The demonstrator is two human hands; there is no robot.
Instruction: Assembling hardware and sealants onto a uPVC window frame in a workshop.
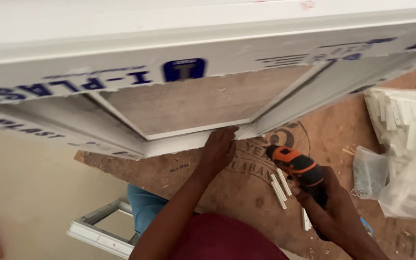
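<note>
The left hand [217,151] presses fingers against the white frame [193,142] above it, while the right hand [333,202] grips a drill [297,166].

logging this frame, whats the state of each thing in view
white window frame: lying on the plywood board, protective film on
plywood board: flat, bearing the frame
left hand: pressed on the frame's edge
right hand: gripping the drill
orange drill: held, tip toward the frame corner
white strips: loose on board
plastic bags: filled, lying on board
</note>
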